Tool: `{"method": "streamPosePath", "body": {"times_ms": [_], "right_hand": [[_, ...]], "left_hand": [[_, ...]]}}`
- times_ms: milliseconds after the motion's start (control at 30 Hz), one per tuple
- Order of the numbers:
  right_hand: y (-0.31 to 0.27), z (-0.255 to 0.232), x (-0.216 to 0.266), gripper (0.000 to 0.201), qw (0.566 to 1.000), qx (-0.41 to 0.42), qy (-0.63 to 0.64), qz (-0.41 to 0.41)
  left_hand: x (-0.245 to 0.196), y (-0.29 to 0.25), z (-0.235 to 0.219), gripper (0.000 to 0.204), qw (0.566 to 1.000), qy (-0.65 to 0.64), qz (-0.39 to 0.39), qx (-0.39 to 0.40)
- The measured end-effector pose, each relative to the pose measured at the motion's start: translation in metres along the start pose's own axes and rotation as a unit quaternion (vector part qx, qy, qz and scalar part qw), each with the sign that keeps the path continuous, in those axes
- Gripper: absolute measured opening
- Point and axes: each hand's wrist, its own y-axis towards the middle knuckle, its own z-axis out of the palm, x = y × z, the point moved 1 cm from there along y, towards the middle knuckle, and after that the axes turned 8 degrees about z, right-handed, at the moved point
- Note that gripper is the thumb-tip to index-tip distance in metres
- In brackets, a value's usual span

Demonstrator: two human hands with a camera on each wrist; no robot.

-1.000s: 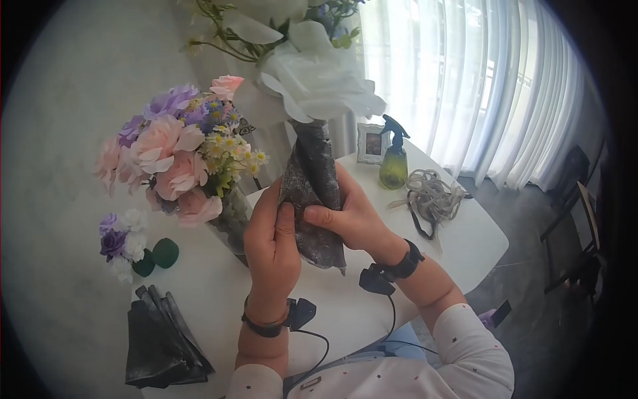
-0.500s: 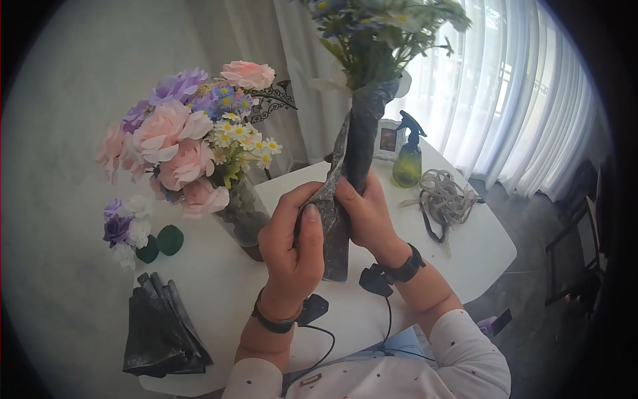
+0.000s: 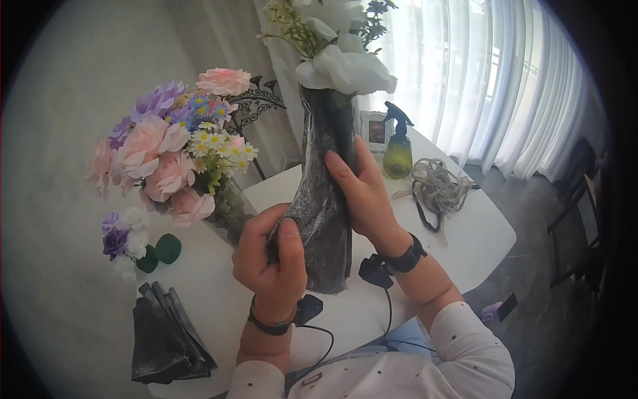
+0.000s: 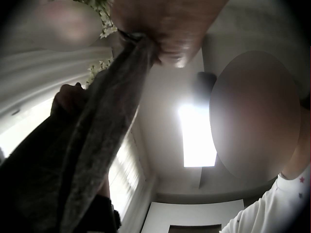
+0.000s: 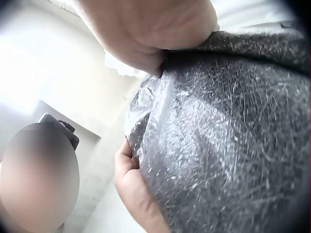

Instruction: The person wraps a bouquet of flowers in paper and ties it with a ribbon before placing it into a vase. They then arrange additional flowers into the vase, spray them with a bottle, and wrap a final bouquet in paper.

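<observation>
A bunch of white flowers (image 3: 345, 66) with small green and blue sprigs stands upright, its lower part wrapped in dark, crinkled wrapping (image 3: 322, 193). The left hand (image 3: 272, 263) pinches the wrapping's left edge between thumb and curled fingers, low on the bundle. Higher up on the right side, the right hand (image 3: 365, 196) grips the bundle, thumb across the front and the other fingers behind it. The left wrist view shows the dark wrapping (image 4: 109, 107) stretched from the left hand (image 4: 165, 24). In the right wrist view its surface (image 5: 228, 136) looks shiny and creased.
Pink and purple flowers (image 3: 159, 146) fill a vase at the left of the white table (image 3: 478, 233). Folded dark sheets (image 3: 169, 339) lie front left. A green spray bottle (image 3: 398, 156), a picture frame (image 3: 376, 130) and tangled ribbon (image 3: 442, 189) are at the right.
The bundle has turned, and white flowers face the camera again. Its lower wrapping looks wider. The left hand has moved left and down with the edge, while the right hand sits higher on the bundle.
</observation>
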Motion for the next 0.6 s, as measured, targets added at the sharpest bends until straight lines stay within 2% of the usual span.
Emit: {"method": "streamPosePath", "body": {"times_ms": [33,67,133,233,267,400,500,567,600], "right_hand": [[0.001,0.000,0.003,0.042,0.999,0.002,-0.039,-0.036],[0.002,-0.001,0.004,0.042,0.999,0.000,-0.039,-0.037],[0.006,-0.008,0.009,0.045,0.981,-0.038,-0.124,-0.144],[0.014,-0.022,0.017,0.046,0.977,-0.008,-0.163,-0.139],[0.011,-0.022,0.018,0.046,0.987,-0.001,-0.114,-0.112],[0.009,-0.014,0.011,0.041,0.991,-0.038,-0.019,-0.124],[0.004,-0.009,0.016,0.039,0.990,-0.060,0.026,-0.123],[0.003,-0.009,0.019,0.038,0.984,-0.068,-0.069,-0.150],[0.003,-0.011,0.019,0.038,0.984,-0.067,-0.069,-0.150]], "left_hand": [[-0.001,-0.001,0.001,0.018,1.000,0.013,0.004,0.000],[-0.002,-0.002,0.002,0.018,1.000,0.026,0.008,0.000],[-0.003,-0.002,-0.002,0.019,1.000,0.025,0.010,-0.017],[0.000,0.000,-0.005,0.020,0.998,0.025,0.021,-0.053],[0.001,0.000,-0.006,0.021,0.996,0.028,0.027,-0.075],[0.010,0.004,-0.003,0.019,0.996,0.035,0.019,-0.082],[0.019,0.014,-0.006,0.017,0.995,0.073,-0.025,-0.059],[0.033,0.024,-0.014,0.016,0.975,0.198,-0.055,0.083],[0.037,0.026,-0.017,0.025,0.967,0.212,-0.062,0.125]]}}
